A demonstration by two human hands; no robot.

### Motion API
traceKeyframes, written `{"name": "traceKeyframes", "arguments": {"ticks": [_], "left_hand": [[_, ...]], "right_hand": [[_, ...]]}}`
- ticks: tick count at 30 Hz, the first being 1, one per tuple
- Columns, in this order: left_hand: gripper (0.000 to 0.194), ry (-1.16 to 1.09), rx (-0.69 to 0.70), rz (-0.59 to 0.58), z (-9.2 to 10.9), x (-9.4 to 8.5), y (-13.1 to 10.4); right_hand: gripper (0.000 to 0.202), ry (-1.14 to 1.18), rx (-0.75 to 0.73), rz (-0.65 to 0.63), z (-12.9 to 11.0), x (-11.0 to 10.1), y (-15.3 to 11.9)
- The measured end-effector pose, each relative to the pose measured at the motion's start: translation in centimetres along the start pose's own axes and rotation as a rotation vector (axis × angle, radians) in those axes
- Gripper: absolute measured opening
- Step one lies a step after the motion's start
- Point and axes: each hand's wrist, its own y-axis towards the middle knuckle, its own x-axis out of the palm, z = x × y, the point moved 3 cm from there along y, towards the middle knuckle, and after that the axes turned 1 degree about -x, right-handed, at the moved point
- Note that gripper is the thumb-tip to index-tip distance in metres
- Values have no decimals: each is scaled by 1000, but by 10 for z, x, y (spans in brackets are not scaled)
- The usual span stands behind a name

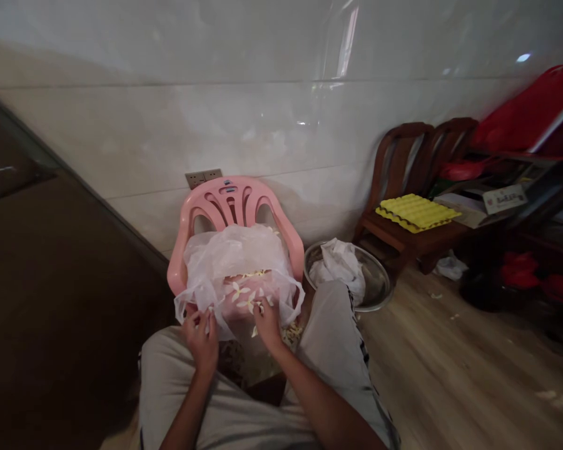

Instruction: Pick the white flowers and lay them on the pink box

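A pink plastic chair [287, 234] stands against the wall, with a translucent white plastic bag [239, 247] lying on its seat. Several pale flower-like pieces [239, 291] with yellow middles lie at the bag's opening. My left hand [201, 334] is closed at the near left edge of the bag, its fingers pinched on something I cannot make out. My right hand [266, 317] is closed at the flower-like pieces, and what its fingertips hold is too small to tell. More pale pieces [291, 334] show below, between my knees.
Right of the pink chair, a metal basin [379, 300] holds a white bag. Farther right, a yellow egg tray [415, 212] and an open box [473, 209] rest on wooden chairs [401, 159]. A dark panel [65, 300] stands at the left.
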Motion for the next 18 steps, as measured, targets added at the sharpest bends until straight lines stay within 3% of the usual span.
{"name": "traceKeyframes", "arguments": {"ticks": [3, 6, 10, 13, 18], "left_hand": [[58, -8, 30, -216, 3, 20, 0], [74, -51, -42, -414, 7, 30, -13], [55, -50, -23, -502, 19, 21, -31], [46, -82, -96, -572, 21, 16, -41], [47, -134, -255, -890, 6, 31, -60]], "right_hand": [[21, -20, -31, -71, -4, 3, -5], [21, -43, -45, -109, -5, 3, -8], [21, 6, -25, -89, -3, 2, -5], [24, 64, -10, -72, -1, 5, -2], [26, 93, -38, -115, 1, 15, -4]]}}
